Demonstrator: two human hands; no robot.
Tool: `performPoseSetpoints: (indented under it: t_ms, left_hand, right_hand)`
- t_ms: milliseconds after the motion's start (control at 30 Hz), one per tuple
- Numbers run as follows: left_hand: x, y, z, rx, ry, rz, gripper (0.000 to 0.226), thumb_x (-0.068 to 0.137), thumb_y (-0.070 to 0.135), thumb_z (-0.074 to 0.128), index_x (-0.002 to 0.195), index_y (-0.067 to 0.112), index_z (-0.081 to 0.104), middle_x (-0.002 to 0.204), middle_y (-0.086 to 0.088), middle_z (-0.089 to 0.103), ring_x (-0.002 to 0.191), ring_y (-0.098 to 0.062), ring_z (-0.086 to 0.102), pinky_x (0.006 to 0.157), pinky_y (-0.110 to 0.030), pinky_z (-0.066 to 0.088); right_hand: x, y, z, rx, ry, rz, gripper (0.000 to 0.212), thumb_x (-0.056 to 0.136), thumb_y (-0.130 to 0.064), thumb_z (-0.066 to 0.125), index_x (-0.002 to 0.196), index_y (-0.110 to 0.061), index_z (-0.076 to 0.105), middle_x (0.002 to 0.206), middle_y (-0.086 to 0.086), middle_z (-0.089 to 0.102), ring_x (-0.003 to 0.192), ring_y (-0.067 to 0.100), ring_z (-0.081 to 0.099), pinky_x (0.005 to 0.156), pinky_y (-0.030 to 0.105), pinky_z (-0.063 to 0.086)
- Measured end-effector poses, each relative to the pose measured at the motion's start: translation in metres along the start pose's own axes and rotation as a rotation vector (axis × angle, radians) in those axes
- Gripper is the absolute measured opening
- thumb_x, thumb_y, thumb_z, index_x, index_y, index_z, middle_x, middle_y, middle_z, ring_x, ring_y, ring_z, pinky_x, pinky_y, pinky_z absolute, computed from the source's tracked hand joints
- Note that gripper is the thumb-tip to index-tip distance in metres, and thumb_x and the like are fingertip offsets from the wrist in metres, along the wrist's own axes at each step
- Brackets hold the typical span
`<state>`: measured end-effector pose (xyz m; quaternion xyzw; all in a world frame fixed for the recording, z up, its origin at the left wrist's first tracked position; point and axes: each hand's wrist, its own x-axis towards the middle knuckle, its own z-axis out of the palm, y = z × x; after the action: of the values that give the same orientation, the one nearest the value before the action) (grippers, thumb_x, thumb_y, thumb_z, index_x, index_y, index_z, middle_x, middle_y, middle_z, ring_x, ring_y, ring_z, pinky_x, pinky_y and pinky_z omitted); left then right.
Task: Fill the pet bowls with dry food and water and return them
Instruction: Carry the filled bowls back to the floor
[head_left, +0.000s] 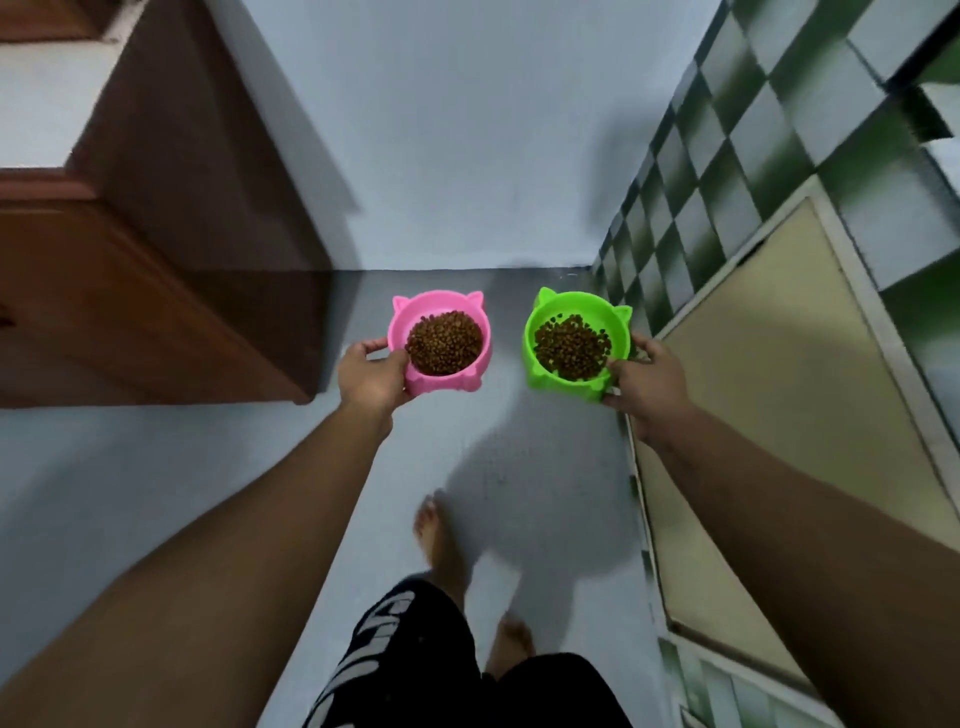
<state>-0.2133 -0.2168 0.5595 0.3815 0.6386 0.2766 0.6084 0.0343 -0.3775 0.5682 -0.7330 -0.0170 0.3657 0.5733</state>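
1. The left hand (371, 376) grips the pink bowl (397, 327) at its near-left edge; the thumb lies on the rim and the fingers curl round the outer wall.
2. The pink bowl is held upright in the air above the floor (156, 467); it has two small ears on its far rim; kibble (444, 343) fills its well in a brown mound.
3. The right hand (647, 384) grips the green bowl (530, 332) at its near-right edge; the thumb hooks over the rim and the fingers wrap the side.
4. The green bowl is also held up level, beside the pink one but apart from it; a second heap (571, 348) of kibble lies flatter in it, with a few loose pieces toward the far wall.
5. Both arms reach forward; two bare feet (441, 535) stand on the floor below, and black shorts (405, 649) with white lettering show at the bottom edge.
6. A brown cabinet (156, 260) stands on the left; a pale wall (441, 130) is ahead; green-and-white tiles (727, 156) cover the right side, around a beige panel (753, 389).
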Motion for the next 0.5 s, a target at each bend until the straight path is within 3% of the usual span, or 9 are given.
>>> performPoseSetpoints:
  t_ms: [167,267,500]
  left_hand:
    - [0.125,0.018,0.052,-0.008,0.027,-0.057,0.050,0.092,0.006,0.068,0.140,0.007,0.054,0.120,-0.018,0.067,0.090,-0.033,0.075,0.062,-0.039,0.064]
    - [0.198,0.021,0.086,0.006,0.026,-0.062,0.045,0.093,0.005,0.067,0.137,0.009,0.059,0.115,-0.014,0.070,0.088,-0.029,0.075,0.062,-0.037,0.064]
    - [0.369,-0.025,0.162,0.093,0.041,-0.098,0.047,0.092,0.009,0.071,0.137,0.013,0.061,0.114,-0.011,0.072,0.087,-0.026,0.076,0.076,-0.047,0.065]
  right_hand:
    - [0.105,-0.020,0.051,-0.029,0.039,0.018,0.056,0.090,0.008,0.058,0.139,-0.020,0.053,0.125,0.007,0.059,0.101,0.033,0.067,0.060,0.041,0.062]
    - [0.177,-0.017,0.083,-0.021,0.072,0.050,0.055,0.091,0.008,0.057,0.138,-0.019,0.053,0.124,0.005,0.059,0.100,0.029,0.066,0.058,0.039,0.061]
    - [0.366,0.048,0.154,-0.019,0.088,0.138,0.054,0.090,0.008,0.057,0.134,-0.022,0.056,0.119,0.006,0.063,0.095,0.029,0.068,0.059,0.041,0.060]
